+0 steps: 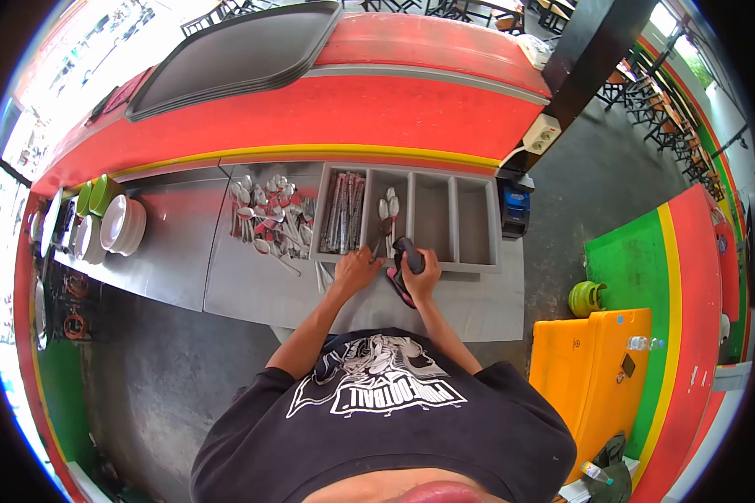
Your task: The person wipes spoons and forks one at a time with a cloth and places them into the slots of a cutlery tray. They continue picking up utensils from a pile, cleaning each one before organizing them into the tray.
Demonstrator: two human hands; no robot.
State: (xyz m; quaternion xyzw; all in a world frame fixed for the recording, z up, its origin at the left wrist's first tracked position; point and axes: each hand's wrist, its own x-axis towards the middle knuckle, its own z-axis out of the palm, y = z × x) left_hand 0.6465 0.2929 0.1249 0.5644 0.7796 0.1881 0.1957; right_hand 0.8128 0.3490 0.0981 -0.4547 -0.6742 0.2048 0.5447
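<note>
My left hand (pixel 356 270) is closed at the front edge of a grey cutlery tray (pixel 492 226), around what looks like the handle of a spoon (pixel 384 226) with a dark bowl. Just to its right, my right hand (pixel 426 275) grips a black hand-held object (pixel 409 255) whose kind I cannot make out. Below it lies a pink-and-black item (pixel 399 288), partly hidden. Bright spoons (pixel 392 203) rest in the tray's second compartment. Long, thin, reddish-tipped pieces (pixel 344 210) fill the leftmost one. Left of the tray spreads a loose heap of spoons and forks (pixel 268 210).
Stacked white bowls (pixel 126 225) and green dishes (pixel 101 194) stand at the counter's left end. A blue-and-black device (pixel 515 208) sits right of the tray. Dark trays (pixel 235 59) lie on the red ledge (pixel 428 117) behind. A yellow-orange box (pixel 587 360) stands at right.
</note>
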